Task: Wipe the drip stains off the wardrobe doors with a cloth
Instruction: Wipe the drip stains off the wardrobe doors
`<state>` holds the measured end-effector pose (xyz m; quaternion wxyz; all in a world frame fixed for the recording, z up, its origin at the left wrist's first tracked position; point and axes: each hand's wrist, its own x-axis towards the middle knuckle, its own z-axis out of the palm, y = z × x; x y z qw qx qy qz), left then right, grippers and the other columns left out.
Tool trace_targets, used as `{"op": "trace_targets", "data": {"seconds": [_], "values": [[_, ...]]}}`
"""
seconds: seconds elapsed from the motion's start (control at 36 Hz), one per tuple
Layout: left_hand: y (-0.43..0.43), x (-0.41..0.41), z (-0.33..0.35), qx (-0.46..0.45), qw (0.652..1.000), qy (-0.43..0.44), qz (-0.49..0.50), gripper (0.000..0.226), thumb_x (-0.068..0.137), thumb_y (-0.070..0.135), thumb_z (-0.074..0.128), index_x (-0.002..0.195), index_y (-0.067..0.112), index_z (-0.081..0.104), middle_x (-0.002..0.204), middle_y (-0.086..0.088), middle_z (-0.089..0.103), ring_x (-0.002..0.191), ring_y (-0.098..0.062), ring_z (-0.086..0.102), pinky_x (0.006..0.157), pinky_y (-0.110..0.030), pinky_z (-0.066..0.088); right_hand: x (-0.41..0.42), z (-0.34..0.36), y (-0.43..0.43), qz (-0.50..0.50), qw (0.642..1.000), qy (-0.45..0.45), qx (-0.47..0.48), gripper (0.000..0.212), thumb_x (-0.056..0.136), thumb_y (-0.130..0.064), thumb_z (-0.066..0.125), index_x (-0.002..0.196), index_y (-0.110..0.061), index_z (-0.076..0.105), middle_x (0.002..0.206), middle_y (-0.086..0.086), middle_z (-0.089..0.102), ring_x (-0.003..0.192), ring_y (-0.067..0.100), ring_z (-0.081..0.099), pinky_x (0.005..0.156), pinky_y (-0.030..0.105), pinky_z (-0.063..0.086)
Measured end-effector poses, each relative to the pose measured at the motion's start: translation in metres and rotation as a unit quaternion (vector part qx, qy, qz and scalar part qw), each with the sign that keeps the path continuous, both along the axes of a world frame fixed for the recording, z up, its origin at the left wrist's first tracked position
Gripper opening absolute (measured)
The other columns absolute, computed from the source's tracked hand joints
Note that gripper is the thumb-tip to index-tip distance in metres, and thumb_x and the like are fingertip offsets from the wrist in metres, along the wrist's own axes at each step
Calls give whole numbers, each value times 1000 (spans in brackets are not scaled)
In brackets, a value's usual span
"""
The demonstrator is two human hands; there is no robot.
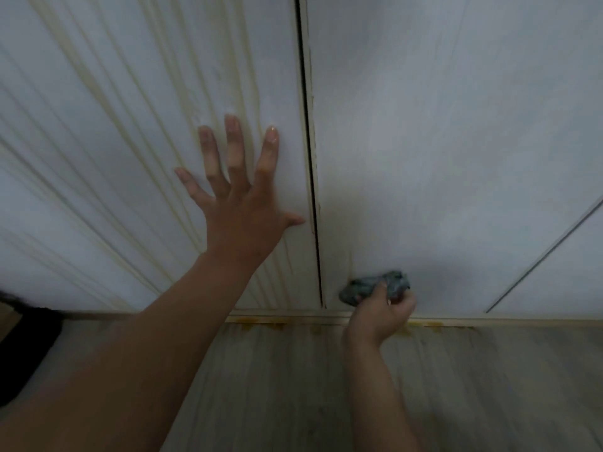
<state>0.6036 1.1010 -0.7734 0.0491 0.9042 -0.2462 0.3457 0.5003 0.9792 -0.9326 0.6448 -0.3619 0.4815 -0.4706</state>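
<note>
Stained wardrobe doors (424, 125), left grip (243, 210) splayed flat on them, right grip (383, 313) clutching cloth (365, 287) bunched inside it

Three wardrobe door panels: left door (114, 141), middle door (440, 141) and a sliver of a right door (574, 275). Two seams (308, 141) between them. Two hands: left hand (243, 210), right hand (380, 313). One cloth (368, 285), grey-green, bunched. Yellowish drip streaks (182, 102): many on the left door, too numerous and faint to count. Yellow patches (275, 326) along the bottom rail (326, 319): several, edges blurred. One dark object (29, 347) at the left edge.
</note>
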Motion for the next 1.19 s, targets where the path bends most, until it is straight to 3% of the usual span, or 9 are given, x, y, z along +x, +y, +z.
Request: {"op": "trace_targets", "data": {"seconds": [0.14,0.28,0.42,0.5,0.61,0.81,0.89,0.97,1.19], "values": [[-1,-2,2,-2,1000,7,-7,149,50,83,76,160,31,-9,166,-15,-10,153,-52,-1,104,-88,12,24,96,28,43,957,-37,-285,20,96,-4,64,114,-3,55,99,2,62,90,12,64,76,22,55],[1,0,-1,1,1000,-4,9,150,50,84,75,162,30,-10,167,-21,-4,153,-52,0,105,-87,14,42,85,28,3,924,6,-383,13,93,-1,66,104,2,59,93,11,62,83,15,56,74,9,43],[-1,-2,1,8,1000,-3,22,149,48,90,66,161,31,-11,167,-20,-6,153,-51,2,105,-86,17,42,13,31,8,945,58,-322,10,95,-2,61,101,5,59,92,10,55,83,14,50,73,6,39],[-1,-2,0,4,1000,1,16,151,46,88,70,160,32,-12,166,-17,-9,154,-50,1,105,-86,16,31,-36,37,59,963,102,-242,5,99,-7,55,104,-7,56,98,7,57,86,22,55,72,28,50],[-2,-2,1,-5,1000,0,9,151,46,86,73,160,32,-10,165,-15,-9,154,-49,0,104,-87,16,19,-54,41,113,983,75,-126,17,100,-2,53,106,-18,52,103,8,62,94,24,64,69,13,54],[0,0,0,-10,1000,0,-2,136,56,98,50,162,29,0,167,-21,-4,153,-52,0,103,-88,14,42,6,50,64,963,24,-262,16,96,-5,61,108,5,57,96,8,62,83,-8,60,71,10,48],[-1,0,1,-18,1000,2,-4,127,61,102,22,162,28,2,168,-26,4,153,-53,2,104,-88,14,48,-3,48,56,960,25,-274,17,96,-19,59,108,-8,54,97,10,61,85,18,61,72,24,52],[-1,-2,1,-17,1000,-10,-1,133,58,101,41,162,27,4,168,-27,8,153,-54,4,103,-88,16,46,-36,45,49,966,46,-249,10,98,-17,56,105,-21,51,95,7,57,82,20,55,71,19,47],[-1,0,0,-23,999,-43,0,131,61,104,41,160,25,8,164,-32,18,150,-57,16,103,-86,21,-12,-128,-23,108,974,190,-55,24,100,-4,57,124,1,54,112,7,57,102,21,55,80,18,38]]}}
